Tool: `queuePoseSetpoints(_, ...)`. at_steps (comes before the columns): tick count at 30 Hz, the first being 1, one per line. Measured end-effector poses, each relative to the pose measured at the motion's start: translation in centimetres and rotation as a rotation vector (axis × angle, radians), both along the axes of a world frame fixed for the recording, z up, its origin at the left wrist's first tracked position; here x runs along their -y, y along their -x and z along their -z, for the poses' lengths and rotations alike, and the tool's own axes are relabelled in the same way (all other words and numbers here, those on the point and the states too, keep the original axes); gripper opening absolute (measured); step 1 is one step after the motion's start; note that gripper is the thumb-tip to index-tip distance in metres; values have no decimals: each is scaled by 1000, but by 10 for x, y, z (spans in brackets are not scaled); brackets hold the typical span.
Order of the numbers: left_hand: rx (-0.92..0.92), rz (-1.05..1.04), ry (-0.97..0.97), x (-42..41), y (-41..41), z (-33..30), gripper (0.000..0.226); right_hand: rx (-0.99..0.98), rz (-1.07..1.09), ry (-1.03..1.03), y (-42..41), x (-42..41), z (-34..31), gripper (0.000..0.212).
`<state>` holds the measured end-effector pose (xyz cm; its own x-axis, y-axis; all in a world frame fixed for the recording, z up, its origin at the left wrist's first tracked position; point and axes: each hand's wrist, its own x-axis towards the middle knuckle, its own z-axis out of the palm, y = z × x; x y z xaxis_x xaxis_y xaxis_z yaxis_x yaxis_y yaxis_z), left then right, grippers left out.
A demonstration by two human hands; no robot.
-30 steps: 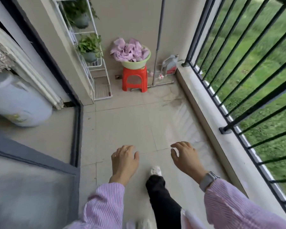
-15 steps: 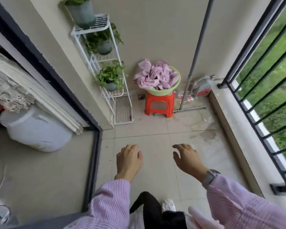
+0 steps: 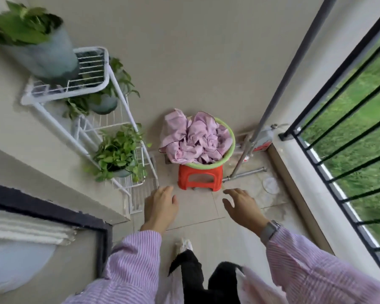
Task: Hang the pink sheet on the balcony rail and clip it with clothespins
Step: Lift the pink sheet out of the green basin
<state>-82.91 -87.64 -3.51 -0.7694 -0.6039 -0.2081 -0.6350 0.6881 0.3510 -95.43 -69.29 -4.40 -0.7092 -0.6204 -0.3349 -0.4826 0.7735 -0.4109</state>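
A crumpled pink fabric sheet [image 3: 193,139] lies heaped in a round light-green plastic basin [image 3: 230,148], spilling over the basin's left rim. The basin sits on a small red-orange plastic stool [image 3: 199,177] that stands on the beige tiled floor [image 3: 198,207] against the back wall. The black metal balcony rail [image 3: 338,137] runs along the right side, well apart from the sheet, with green grass beyond its bars.

Both hands hang in the air in front of the stool, palms down, holding nothing. The left hand [image 3: 160,205] has its fingers loosely bent and relaxed; the right hand [image 3: 242,205] is the same, fingers spread a little, with a grey watch [image 3: 269,230] at its wrist. Pink-and-white striped sleeves [image 3: 136,260] cover both forearms.

To the left, a white wire plant stand [image 3: 90,84] holds leafy green potted plants [image 3: 119,152] on its tiers. A grey metal pole [image 3: 290,71] slants up just right of the basin, and behind its foot stands a pale jug with a red label [image 3: 264,139]; any writing on it is too blurred to read.
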Motion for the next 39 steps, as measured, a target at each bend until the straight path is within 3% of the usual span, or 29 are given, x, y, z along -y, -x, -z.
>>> queuePoseSetpoints(5,-40,64,-41,77,97,1,32,-14,38,16,81,68,-8,33)
queuePoseSetpoints(11,19,56,-114,137,195,43,27,9,-9,-27,186,134,33,37)
queuePoseSetpoints(23,90,-72,-240,234,350,171,34,-70,-144,-88,393,263,166,54)
queuePoseSetpoints(29,0,-2,-281,256,393,254,42,33,-92,-265,454,304,251,80)
queuePoseSetpoints(31,-43,3,-283,256,402,269,44,75,-38,-266,461,309,268,66)
queuePoseSetpoints(34,-117,38,-298,257,416,274,64,103,-26,-167,453,309,269,22)
queuePoseSetpoints(37,-83,186,-291,262,434,270,90,95,-123,55,435,294,251,21)
queuePoseSetpoints(39,-24,259,-323,264,447,262,94,123,-162,148,425,276,233,19)
